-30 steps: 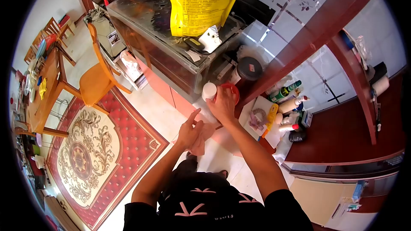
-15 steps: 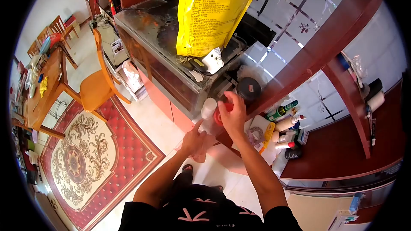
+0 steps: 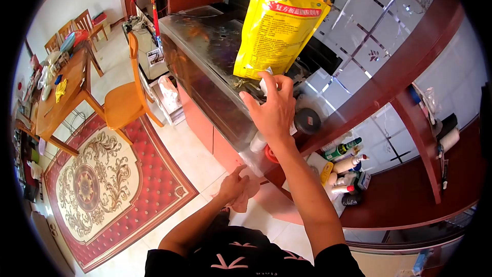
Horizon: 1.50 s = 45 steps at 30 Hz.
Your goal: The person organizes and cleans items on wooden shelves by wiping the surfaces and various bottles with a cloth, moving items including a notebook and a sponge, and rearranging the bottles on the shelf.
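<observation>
My left hand [image 3: 233, 185] is closed on a pale pink cloth [image 3: 248, 197], which hangs beside the cabinet corner. My right hand [image 3: 274, 107] is raised over the corner of the glass-sided tank, thumb and fingers apart. Just behind its fingertips sits a small white object [image 3: 264, 86], partly hidden by them. The large yellow pouch [image 3: 279, 36] with printed text stands upright right beyond that hand. Below the right wrist are a white cylindrical container [image 3: 258, 142] and a red round item [image 3: 270, 155], mostly covered by the forearm. A black round lid [image 3: 307, 120] lies to the right.
The dark-topped tank [image 3: 200, 61] fills the centre. Several bottles, including a green one [image 3: 341, 150], crowd a shelf at right, under a slanting red-brown wooden beam [image 3: 379, 82]. A wooden chair [image 3: 125, 107] and patterned rug [image 3: 113, 190] are at left.
My right hand has left the red round item and moved up to the white object by the pouch. My left hand has dropped slightly, with the cloth. The camera view has shifted.
</observation>
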Available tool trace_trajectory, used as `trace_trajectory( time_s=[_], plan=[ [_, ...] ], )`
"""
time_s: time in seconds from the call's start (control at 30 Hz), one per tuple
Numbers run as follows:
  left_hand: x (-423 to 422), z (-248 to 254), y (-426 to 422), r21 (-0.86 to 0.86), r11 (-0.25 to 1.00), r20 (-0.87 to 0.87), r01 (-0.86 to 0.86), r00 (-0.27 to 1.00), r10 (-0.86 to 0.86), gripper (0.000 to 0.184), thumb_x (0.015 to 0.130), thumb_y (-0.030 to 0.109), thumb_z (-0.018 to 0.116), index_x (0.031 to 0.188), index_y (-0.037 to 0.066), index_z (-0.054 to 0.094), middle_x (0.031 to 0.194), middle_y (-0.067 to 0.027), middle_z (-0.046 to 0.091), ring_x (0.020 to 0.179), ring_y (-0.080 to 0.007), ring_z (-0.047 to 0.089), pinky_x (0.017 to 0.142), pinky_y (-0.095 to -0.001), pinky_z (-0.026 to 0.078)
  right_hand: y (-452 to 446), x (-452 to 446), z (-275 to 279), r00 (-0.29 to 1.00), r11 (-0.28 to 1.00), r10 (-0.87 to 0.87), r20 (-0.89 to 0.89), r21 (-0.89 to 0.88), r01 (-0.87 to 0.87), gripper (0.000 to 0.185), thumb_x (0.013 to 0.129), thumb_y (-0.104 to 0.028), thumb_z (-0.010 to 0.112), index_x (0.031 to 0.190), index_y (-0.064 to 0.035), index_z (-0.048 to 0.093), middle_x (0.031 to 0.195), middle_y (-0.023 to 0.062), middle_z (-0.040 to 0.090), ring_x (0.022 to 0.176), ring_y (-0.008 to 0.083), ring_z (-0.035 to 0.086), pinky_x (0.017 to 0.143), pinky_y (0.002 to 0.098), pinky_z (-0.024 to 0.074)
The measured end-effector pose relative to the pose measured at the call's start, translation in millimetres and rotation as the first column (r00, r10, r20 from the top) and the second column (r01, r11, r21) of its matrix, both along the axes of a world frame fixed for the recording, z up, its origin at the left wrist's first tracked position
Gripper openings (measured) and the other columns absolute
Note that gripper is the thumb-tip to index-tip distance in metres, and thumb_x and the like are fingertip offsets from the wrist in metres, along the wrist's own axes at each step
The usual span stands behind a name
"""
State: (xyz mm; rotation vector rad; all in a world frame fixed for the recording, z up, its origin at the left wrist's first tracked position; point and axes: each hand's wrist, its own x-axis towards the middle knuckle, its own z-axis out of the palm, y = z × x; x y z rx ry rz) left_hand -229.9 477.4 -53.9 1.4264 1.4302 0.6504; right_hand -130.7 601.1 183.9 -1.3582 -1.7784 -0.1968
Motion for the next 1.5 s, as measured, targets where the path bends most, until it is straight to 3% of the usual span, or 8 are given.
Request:
trace_trajectory(
  time_s=[0.23, 0.43, 0.7, 1.03, 1.23, 1.3, 1.43, 1.5],
  plan=[
    [-11.8, 30.2, 8.5, 0.041, 0.97, 0.289, -0.24, 0.932, 0.219, 0.037, 0.092, 0.025, 0.057, 0.125, 0.009, 0.06, 0.079, -0.0147, 0.066, 0.075, -0.0237, 0.065, 0.07, -0.0359, 0.051, 6.1, -7.3, -0.7, 0.985, 0.991, -0.078, 0.152, -0.093, 0.093, 0.039, 0.075, -0.038, 0.079, 0.106, -0.0162, 0.069, 0.122, 0.0138, 0.048, 0.103, 0.0346, 0.057, 0.082, 0.0458, 0.048],
    [-35.3, 95.8, 35.6, 0.056, 0.923, 0.586, -0.381, 0.761, 0.279, 0.024, 0.096, 0.011, 0.054, 0.115, -0.001, 0.063, 0.079, 0.0022, 0.058, 0.069, -0.0056, 0.05, 0.06, -0.0222, 0.041, 21.6, 16.2, -2.7, 0.982, 0.983, 0.186, 0.04, -0.004, -0.186, 0.027, 0.081, -0.026, 0.074, 0.1, -0.0062, 0.069, 0.118, 0.0169, 0.055, 0.089, 0.0408, 0.064, 0.077, 0.0446, 0.0524],
    [-35.5, 129.8, 36.7, 0.024, 0.937, 0.778, -0.349, 0.595, 0.202, 0.019, 0.098, 0.01, 0.053, 0.109, -0.001, 0.064, 0.085, 0.0016, 0.058, 0.078, -0.0045, 0.052, 0.069, -0.0201, 0.043, 33.4, 40.9, -3.5, 0.878, 0.974, 0.223, -0.423, 0.057, -0.22, 0.02, 0.084, -0.015, 0.074, 0.098, -0.0006, 0.071, 0.099, 0.0112, 0.064, 0.079, 0.0221, 0.065, 0.071, 0.0334, 0.0512],
    [-17.8, 146.6, 28.7, 0.02, 0.954, 0.767, -0.3, 0.616, 0.178, 0.018, 0.098, 0.011, 0.054, 0.104, -0.002, 0.065, 0.091, -0.0023, 0.063, 0.083, -0.0069, 0.056, 0.074, -0.0212, 0.046, 5.2, 63.3, 19.2, -0.041, 0.678, 0.074, -0.996, 0.08, -0.731, 0.026, 0.097, -0.025, 0.062, 0.102, 0.0005, 0.063, 0.087, 0.0094, 0.068, 0.074, 0.0189, 0.068, 0.055, 0.0259, 0.0546],
    [7.5, 158.1, 17.1, 0.061, 0.971, 0.754, -0.233, 0.648, 0.108, 0.018, 0.098, 0.01, 0.053, 0.1, -0.003, 0.066, 0.092, -0.0036, 0.066, 0.087, -0.0093, 0.058, 0.078, -0.023, 0.047, -25.5, 98.0, 20.3, -0.19, 0.552, -0.021, -0.982, 0.147, -0.821, 0.026, 0.097, -0.03, 0.061, 0.104, -0.0052, 0.06, 0.094, 0.0094, 0.067, 0.077, 0.0227, 0.068, 0.058, 0.0287, 0.0527],
    [22.4, 171.3, 9.1, 0.121, 0.966, 0.714, -0.229, 0.696, 0.076, 0.018, 0.098, 0.01, 0.053, 0.099, -0.003, 0.066, 0.092, -0.004, 0.066, 0.085, -0.0101, 0.059, 0.078, -0.0237, 0.048, -49.8, 101.8, 33.9, -0.097, 0.563, -0.014, -0.995, 0.073, -0.823, 0.03, 0.098, -0.031, 0.057, 0.112, -0.0049, 0.061, 0.095, 0.0092, 0.069, 0.076, 0.023, 0.07, 0.048, 0.0267, 0.0538],
    [48.0, 176.7, -6.2, 0.15, 0.982, 0.755, -0.116, 0.654, -0.038, 0.018, 0.098, 0.011, 0.052, 0.1, -0.002, 0.065, 0.091, -0.005, 0.066, 0.084, -0.0118, 0.06, 0.078, -0.0259, 0.049, -99.4, 113.9, 60.7, 0.057, 0.565, 0.145, -0.988, 0.035, -0.825, 0.032, 0.095, -0.02, 0.063, 0.119, 0.0021, 0.061, 0.112, 0.0062, 0.065, 0.091, 0.0168, 0.067, 0.071, 0.0306, 0.0568],
    [64.2, 183.8, -10.7, 0.119, 0.991, 0.799, -0.06, 0.598, -0.06, 0.019, 0.099, 0.011, 0.051, 0.1, -0.002, 0.065, 0.091, -0.0051, 0.066, 0.084, -0.0121, 0.06, 0.079, -0.0268, 0.05, -123.1, 126.0, 88.4, 0.153, 0.63, 0.242, -0.958, 0.035, -0.776, 0.021, 0.095, -0.018, 0.065, 0.108, -0.0013, 0.067, 0.097, -0.0036, 0.063, 0.077, 0.0035, 0.058, 0.065, 0.0202, 0.0503]
  ],
)
